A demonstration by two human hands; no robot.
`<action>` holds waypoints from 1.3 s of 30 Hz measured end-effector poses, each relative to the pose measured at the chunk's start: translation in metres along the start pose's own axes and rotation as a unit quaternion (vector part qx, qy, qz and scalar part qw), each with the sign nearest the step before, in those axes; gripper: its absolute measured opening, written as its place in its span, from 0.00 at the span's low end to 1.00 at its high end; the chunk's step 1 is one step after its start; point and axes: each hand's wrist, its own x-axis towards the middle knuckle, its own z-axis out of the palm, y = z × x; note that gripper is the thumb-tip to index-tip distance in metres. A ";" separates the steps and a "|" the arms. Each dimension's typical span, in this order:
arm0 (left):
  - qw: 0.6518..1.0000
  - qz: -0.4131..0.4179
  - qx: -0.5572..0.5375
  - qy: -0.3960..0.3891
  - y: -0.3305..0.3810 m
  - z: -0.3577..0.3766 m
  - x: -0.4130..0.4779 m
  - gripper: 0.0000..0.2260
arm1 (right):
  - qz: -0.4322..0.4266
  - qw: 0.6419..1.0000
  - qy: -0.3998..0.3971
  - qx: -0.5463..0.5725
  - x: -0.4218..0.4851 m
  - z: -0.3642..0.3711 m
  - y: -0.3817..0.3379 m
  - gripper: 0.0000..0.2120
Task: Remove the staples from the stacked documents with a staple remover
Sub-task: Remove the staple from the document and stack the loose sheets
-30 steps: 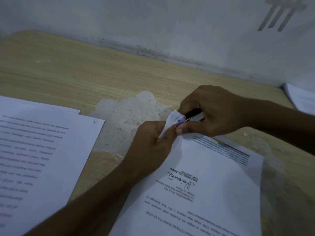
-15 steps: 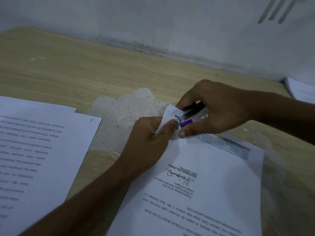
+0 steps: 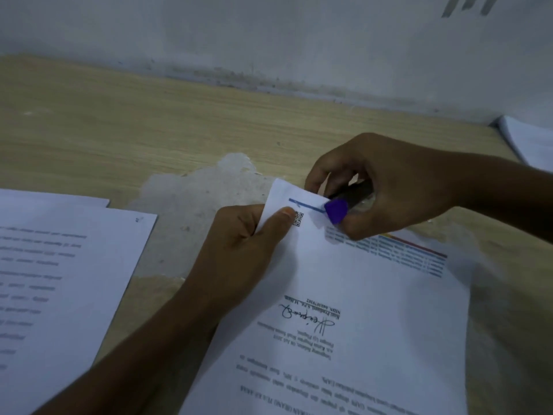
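Left hand [image 3: 239,244] pinches the document corner [image 3: 287,194] between thumb and curled fingers; right hand [image 3: 398,187], fingers curled, grips the staple remover [image 3: 336,211]. Both forearms bare.

- Dim, bluish, even light; no glare.
- Soft shadows beneath both forearms.
- Printed text on the left papers [image 3: 59,280] is blurred.
- Bench [image 3: 149,130] edge bows from wide-angle distortion.
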 end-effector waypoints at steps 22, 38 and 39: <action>0.991 -0.061 -0.097 -0.067 0.007 -0.003 0.000 0.10 | -0.008 0.990 0.106 0.095 -0.021 0.005 0.032 0.13; 0.996 -0.046 -0.055 -0.054 0.006 -0.002 0.001 0.09 | -0.005 0.991 0.089 0.100 -0.019 0.010 0.019 0.08; 0.996 -0.043 -0.054 -0.048 0.007 -0.002 0.000 0.08 | 0.001 0.992 0.086 0.091 -0.020 0.011 0.017 0.10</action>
